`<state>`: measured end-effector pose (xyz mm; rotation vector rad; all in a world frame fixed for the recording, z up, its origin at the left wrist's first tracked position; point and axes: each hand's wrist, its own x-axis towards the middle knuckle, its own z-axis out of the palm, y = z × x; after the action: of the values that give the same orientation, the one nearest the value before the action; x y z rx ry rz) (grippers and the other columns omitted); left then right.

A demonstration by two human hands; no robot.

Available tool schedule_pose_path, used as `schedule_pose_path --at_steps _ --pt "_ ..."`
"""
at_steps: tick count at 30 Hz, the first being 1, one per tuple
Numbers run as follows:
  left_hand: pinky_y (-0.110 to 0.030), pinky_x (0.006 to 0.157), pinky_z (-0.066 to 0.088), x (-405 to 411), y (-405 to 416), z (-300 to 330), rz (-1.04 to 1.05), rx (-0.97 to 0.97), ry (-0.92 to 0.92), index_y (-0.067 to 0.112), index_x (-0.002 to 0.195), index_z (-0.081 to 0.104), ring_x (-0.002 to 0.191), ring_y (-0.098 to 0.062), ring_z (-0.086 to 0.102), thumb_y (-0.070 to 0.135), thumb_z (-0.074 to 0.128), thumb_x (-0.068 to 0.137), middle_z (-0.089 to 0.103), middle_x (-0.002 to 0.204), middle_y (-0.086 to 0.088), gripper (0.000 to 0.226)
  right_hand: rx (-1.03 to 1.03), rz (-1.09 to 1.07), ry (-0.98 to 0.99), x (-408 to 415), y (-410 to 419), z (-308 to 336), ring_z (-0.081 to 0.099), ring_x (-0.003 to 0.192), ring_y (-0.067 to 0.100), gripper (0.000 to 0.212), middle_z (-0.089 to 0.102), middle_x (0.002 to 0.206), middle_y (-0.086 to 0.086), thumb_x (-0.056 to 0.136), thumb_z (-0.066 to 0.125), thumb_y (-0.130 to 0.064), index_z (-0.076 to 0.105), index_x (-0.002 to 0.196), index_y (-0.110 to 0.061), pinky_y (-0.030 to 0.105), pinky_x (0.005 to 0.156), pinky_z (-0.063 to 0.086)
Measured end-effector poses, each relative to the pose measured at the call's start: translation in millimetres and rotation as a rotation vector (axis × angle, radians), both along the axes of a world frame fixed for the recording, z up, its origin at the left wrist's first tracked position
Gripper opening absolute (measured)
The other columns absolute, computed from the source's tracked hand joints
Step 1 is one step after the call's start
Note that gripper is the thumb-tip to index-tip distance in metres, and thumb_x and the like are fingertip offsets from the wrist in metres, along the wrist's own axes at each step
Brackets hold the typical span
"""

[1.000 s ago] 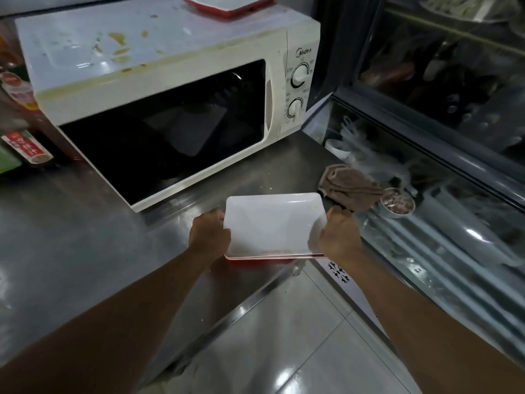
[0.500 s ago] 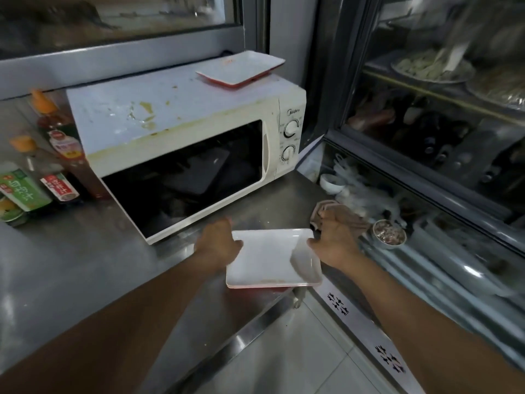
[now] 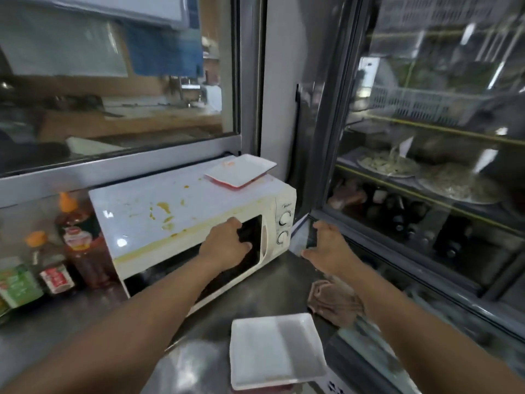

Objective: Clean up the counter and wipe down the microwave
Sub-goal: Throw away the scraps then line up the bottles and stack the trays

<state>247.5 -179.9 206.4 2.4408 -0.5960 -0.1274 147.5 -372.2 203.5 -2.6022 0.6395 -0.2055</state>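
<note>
counter [image 3: 270,282] bare right of microwave [image 3: 181,223] | cloth [image 3: 335,304], plate [image 3: 275,351] nearer

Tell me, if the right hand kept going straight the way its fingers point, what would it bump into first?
Probably the right hand would meet the display fridge's lower door frame, or the gap between it and the microwave. Depth is hard to judge from this one view.

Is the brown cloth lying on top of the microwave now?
No, the brown cloth lies on the steel counter to the right of the microwave, under the right forearm.
</note>
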Motion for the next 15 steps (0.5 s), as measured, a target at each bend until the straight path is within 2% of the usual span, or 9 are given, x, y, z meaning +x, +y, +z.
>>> schedule_pose_path --at_steps 4,9,12,15 --pt "-0.031 0.091 0.045 22 -2 24 0.045 -0.039 -0.029 0.015 0.131 0.043 0.112 -0.026 0.054 0.03 0.064 0.084 0.057 0.123 -0.009 0.054 0.011 -0.007 -0.038 27 -8 23 0.046 0.118 0.034 0.057 0.037 0.131 0.018 0.082 0.066 -0.021 0.039 0.129 -0.006 0.032 0.094 0.039" --pt "-0.029 0.092 0.041 56 -14 43 0.129 -0.073 -0.028 0.014 0.132 0.045 0.117 -0.025 0.052 0.032 0.063 0.085 0.056 0.128 -0.008 0.053 -0.002 0.018 -0.098 76 -28 42 0.046 0.117 0.033 0.061 0.038 0.129 0.017 0.082 0.068 -0.03 0.038 0.129 -0.006 0.036 0.095 0.041" --pt "-0.024 0.082 0.038 80 -28 47 0.225 -0.116 -0.034 0.013 0.127 0.051 0.114 -0.023 0.054 0.031 0.063 0.085 0.058 0.126 -0.007 0.047 0.011 0.061 -0.119 115 -45 48 0.047 0.117 0.034 0.062 0.036 0.132 0.016 0.085 0.064 -0.034 0.036 0.133 -0.007 0.036 0.095 0.041" --pt "-0.024 0.075 0.038 104 -42 47 0.343 -0.138 -0.011 0.009 0.123 0.051 0.108 -0.024 0.057 0.029 0.063 0.085 0.061 0.121 -0.009 0.045 0.028 0.118 -0.143 160 -65 52 0.05 0.111 0.032 0.056 0.039 0.13 0.016 0.087 0.06 -0.032 0.039 0.133 -0.007 0.031 0.084 0.042"
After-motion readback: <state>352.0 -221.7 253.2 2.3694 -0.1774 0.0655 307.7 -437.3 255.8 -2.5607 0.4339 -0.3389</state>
